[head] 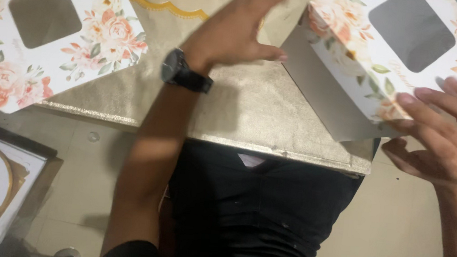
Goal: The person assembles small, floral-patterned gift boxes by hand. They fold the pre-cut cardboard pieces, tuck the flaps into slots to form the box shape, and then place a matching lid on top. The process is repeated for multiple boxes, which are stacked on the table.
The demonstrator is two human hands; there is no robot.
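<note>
Floral cardboard: a white box [394, 55] printed with peach roses, dark window in its lid, sits tilted at the right edge of the gold table [241, 113]. Contents not visible through the window. Right hand [448, 137], fingers spread, grips the box's near corner. Left hand [237, 33], open and flat, thumb touching the box's grey side flap; black watch [185, 72] on wrist. Second matching windowed box [44, 29] lies far left, untouched.
</note>
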